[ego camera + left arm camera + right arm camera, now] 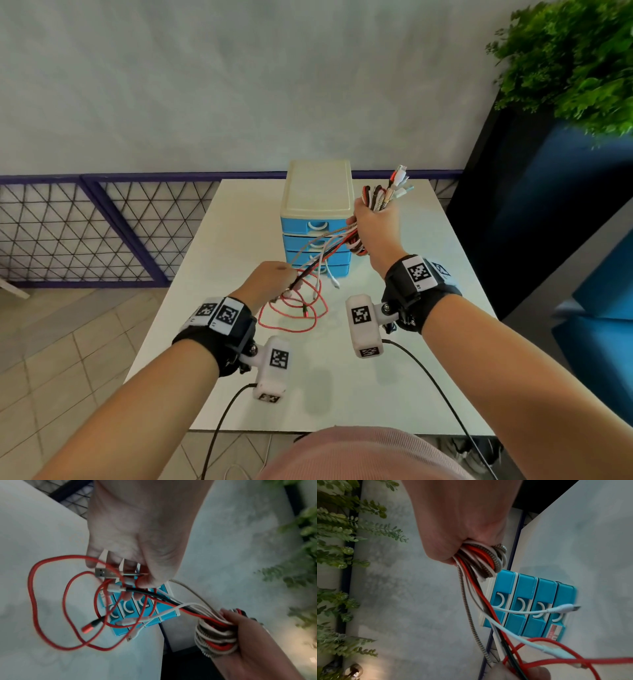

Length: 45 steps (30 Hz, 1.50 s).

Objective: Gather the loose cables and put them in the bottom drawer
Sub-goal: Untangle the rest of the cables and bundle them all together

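Observation:
My right hand (371, 228) is raised beside the drawer unit (317, 219) and grips a coiled bundle of red, white, black and braided cables (481, 559), plug ends sticking up above the fist (397, 185). Loose strands run down from it to my left hand (270, 279), which pinches several cable ends (126, 577) just above the white table (394, 342). A long red cable (294, 308) hangs from the left hand in loops onto the table. The small unit has a cream top and four blue drawers, all shut; the bottom drawer (337, 270) is partly behind the strands.
The table stands against a grey wall (239, 85). A green plant (575, 58) on a dark blue cabinet (534, 212) is at the right. A purple wire-mesh fence (85, 226) and tiled floor are at the left. Black cords trail from both wrist cameras over the table's front edge.

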Each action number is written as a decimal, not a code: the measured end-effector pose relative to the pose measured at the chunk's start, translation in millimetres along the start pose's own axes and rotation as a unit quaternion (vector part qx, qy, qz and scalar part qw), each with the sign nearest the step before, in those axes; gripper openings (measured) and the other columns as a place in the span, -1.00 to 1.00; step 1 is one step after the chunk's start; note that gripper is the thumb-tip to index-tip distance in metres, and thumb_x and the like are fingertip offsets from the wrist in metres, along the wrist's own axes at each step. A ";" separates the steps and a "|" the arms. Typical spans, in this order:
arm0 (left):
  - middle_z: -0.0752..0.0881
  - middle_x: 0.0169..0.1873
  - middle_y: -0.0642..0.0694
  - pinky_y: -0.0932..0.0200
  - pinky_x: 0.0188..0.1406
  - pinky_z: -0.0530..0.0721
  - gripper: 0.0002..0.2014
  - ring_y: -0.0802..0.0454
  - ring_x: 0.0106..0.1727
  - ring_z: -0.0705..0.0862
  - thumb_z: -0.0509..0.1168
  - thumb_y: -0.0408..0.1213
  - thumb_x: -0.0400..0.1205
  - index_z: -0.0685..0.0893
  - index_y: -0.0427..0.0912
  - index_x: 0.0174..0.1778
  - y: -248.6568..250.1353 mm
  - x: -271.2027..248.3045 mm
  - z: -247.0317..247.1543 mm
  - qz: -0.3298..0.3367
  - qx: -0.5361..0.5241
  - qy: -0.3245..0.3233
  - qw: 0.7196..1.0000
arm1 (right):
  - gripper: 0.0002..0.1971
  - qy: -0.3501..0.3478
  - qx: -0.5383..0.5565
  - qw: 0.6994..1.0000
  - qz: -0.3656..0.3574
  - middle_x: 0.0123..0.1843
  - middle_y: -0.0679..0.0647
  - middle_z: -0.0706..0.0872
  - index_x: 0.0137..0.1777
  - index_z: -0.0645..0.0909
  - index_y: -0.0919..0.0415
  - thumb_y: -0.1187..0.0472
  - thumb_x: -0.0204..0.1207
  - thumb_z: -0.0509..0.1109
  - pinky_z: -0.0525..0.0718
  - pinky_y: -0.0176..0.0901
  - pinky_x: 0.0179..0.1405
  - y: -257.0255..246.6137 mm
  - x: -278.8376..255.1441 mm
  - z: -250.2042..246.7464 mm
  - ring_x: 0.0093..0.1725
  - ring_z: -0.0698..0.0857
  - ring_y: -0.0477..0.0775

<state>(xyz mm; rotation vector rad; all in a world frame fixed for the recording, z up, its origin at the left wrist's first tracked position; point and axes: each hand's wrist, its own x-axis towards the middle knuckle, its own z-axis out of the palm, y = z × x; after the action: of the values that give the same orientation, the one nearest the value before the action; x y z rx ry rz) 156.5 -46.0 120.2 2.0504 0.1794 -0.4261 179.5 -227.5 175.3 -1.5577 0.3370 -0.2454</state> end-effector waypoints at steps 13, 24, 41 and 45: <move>0.67 -0.39 -0.18 0.07 -0.32 0.53 -0.87 -0.25 -0.24 0.70 0.25 -0.32 0.53 0.62 -0.23 -0.33 -18.3 10.2 -11.4 -0.036 0.080 0.089 0.992 | -0.90 -0.005 0.001 1.000 0.000 -0.33 0.09 0.68 0.02 0.49 0.22 0.19 0.64 0.26 0.48 -0.37 -0.73 -8.2 -0.2 3.9 -0.67 0.61 -0.15; 0.76 -0.19 -0.25 0.24 -0.42 0.61 -0.80 -0.07 -0.30 0.77 0.50 -0.27 0.49 0.63 -0.27 -0.13 -89.0 15.3 -41.0 -0.067 0.032 0.064 0.995 | -0.85 0.031 0.070 0.997 0.007 -0.41 0.13 0.65 -0.19 0.44 0.18 0.23 0.62 0.22 0.50 -0.23 -0.60 -19.0 27.2 -20.3 -0.59 0.57 0.06; 0.71 -0.42 -0.12 0.15 0.00 0.60 -0.52 0.05 -0.26 0.76 -0.06 0.16 0.69 0.59 -0.12 0.14 56.4 -22.1 18.6 0.195 -0.029 -0.150 0.969 | -0.80 -0.168 0.120 0.978 -0.029 -0.38 0.13 0.65 -0.27 0.59 0.18 0.20 0.60 0.39 0.72 0.01 -0.24 -3.7 -0.4 6.2 -0.40 0.70 0.12; 0.38 -0.62 0.03 -0.01 0.05 0.73 -0.48 0.08 -0.57 0.46 0.03 0.13 0.67 0.47 -0.21 0.33 47.3 -17.9 16.7 0.108 -0.164 -0.246 0.949 | -0.88 -0.131 0.151 0.979 -0.022 -0.48 0.01 0.63 -0.15 0.51 0.22 0.29 0.63 0.33 0.73 0.01 -0.27 -1.7 -2.0 3.2 -0.46 0.68 0.06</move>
<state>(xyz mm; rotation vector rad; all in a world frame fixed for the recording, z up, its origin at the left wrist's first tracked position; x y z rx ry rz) 150.3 -83.1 158.0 1.5623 -0.2610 -0.7041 178.9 -223.9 177.0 -1.2777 0.0533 -0.1160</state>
